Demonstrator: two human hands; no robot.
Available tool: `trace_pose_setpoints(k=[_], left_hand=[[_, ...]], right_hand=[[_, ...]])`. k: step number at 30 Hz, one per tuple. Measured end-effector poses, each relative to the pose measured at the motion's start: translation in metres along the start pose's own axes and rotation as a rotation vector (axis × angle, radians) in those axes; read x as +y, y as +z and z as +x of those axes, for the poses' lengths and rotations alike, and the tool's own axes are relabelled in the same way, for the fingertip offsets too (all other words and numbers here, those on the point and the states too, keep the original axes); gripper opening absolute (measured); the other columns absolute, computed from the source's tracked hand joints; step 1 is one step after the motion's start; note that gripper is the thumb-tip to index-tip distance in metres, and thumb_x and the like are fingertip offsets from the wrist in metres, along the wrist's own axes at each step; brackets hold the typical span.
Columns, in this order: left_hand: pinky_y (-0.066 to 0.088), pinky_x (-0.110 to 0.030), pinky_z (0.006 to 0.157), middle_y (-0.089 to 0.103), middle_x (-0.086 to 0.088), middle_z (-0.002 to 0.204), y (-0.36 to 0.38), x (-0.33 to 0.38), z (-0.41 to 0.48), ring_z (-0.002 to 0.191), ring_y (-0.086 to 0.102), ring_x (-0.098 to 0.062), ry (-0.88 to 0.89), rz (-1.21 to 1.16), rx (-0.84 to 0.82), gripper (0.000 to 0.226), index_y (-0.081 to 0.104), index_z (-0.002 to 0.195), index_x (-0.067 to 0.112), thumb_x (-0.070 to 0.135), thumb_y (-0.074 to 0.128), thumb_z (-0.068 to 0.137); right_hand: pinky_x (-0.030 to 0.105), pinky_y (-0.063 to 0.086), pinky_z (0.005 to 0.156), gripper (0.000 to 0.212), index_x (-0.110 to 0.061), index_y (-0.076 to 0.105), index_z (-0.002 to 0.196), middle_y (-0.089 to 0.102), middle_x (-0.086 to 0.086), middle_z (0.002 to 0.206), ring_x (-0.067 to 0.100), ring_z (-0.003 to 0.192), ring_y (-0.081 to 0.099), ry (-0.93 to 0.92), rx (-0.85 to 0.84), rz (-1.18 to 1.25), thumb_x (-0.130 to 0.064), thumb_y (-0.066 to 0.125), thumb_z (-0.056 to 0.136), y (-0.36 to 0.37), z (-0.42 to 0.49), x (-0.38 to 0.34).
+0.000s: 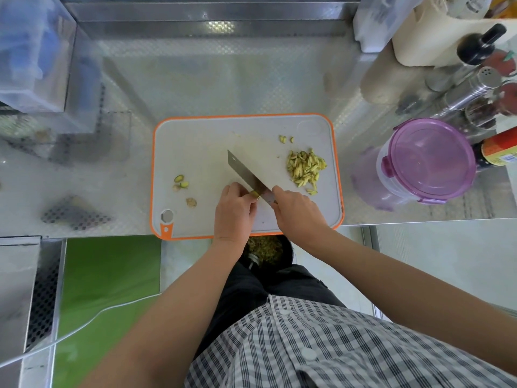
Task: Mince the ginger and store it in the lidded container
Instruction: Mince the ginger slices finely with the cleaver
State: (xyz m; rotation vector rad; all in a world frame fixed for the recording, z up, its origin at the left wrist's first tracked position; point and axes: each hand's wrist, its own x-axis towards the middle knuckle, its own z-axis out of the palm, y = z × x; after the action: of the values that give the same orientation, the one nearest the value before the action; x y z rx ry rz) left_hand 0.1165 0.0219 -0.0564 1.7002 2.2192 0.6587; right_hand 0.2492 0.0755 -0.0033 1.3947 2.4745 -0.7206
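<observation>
A white cutting board [201, 141] with an orange rim lies on the steel counter. My right hand [296, 211] grips the handle of a cleaver [246, 175], whose blade rests on the board. My left hand [233, 211] pinches a small ginger piece [255, 194] against the blade's left side. A pile of ginger strips [306, 168] lies on the board's right side. A few ginger scraps [183, 186] lie at the left. The clear container with a purple lid [428, 161] stands shut to the right of the board.
Shakers, bottles and a paper roll [436, 37] crowd the back right corner. Clear plastic boxes [30, 51] stand at the back left. A bin with scraps [265, 250] sits below the counter's front edge, by my legs.
</observation>
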Motion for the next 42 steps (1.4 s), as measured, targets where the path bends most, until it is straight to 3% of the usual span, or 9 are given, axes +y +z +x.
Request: trace_pose_setpoints(k=[7,15,25,33,42], left_hand=[[0.048,-0.032,0.053,0.057,-0.011,0.071,0.001,0.000,-0.001,0.066,0.054,-0.029,0.002,0.003,-0.010,0.010,0.071,0.068,0.003,-0.007,0.075,0.067],[0.049,-0.032,0.050,0.058,-0.010,0.067,-0.001,0.000,0.001,0.062,0.055,-0.029,-0.009,0.021,-0.008,0.014,0.070,0.066,0.005,-0.008,0.076,0.063],[0.048,-0.033,0.049,0.058,-0.012,0.067,-0.001,0.002,0.000,0.061,0.055,-0.031,-0.008,-0.011,-0.004,0.016,0.069,0.066,0.003,-0.011,0.075,0.062],[0.050,-0.034,0.050,0.060,-0.009,0.066,-0.001,0.001,0.002,0.061,0.055,-0.029,-0.037,0.018,-0.013,0.014,0.070,0.064,0.006,-0.007,0.076,0.064],[0.050,-0.034,0.051,0.061,-0.010,0.069,-0.002,0.002,0.001,0.063,0.056,-0.030,-0.023,-0.001,-0.012,0.015,0.070,0.068,0.006,-0.009,0.074,0.064]], right_hand=[[0.035,0.033,0.055,0.009,-0.011,0.042,0.104,0.045,0.004,0.080,0.028,0.067,0.048,0.047,-0.011,-0.004,-0.008,0.042,0.095,0.010,0.010,-0.006],[0.035,0.035,0.057,0.012,-0.010,0.044,0.106,0.047,0.004,0.080,0.027,0.068,0.046,-0.004,0.044,0.044,-0.019,0.038,0.100,0.004,0.001,-0.004],[0.034,0.033,0.057,0.008,-0.011,0.043,0.102,0.047,0.004,0.079,0.028,0.068,0.047,0.061,0.003,0.027,-0.008,0.042,0.095,0.012,0.009,-0.008],[0.036,0.035,0.057,0.010,-0.010,0.043,0.106,0.046,0.004,0.080,0.028,0.069,0.046,0.005,0.040,0.039,-0.017,0.039,0.099,0.006,0.002,-0.003],[0.033,0.030,0.054,0.010,-0.011,0.043,0.103,0.044,0.004,0.077,0.027,0.066,0.047,0.038,-0.006,0.012,-0.006,0.042,0.094,0.010,0.008,-0.009]])
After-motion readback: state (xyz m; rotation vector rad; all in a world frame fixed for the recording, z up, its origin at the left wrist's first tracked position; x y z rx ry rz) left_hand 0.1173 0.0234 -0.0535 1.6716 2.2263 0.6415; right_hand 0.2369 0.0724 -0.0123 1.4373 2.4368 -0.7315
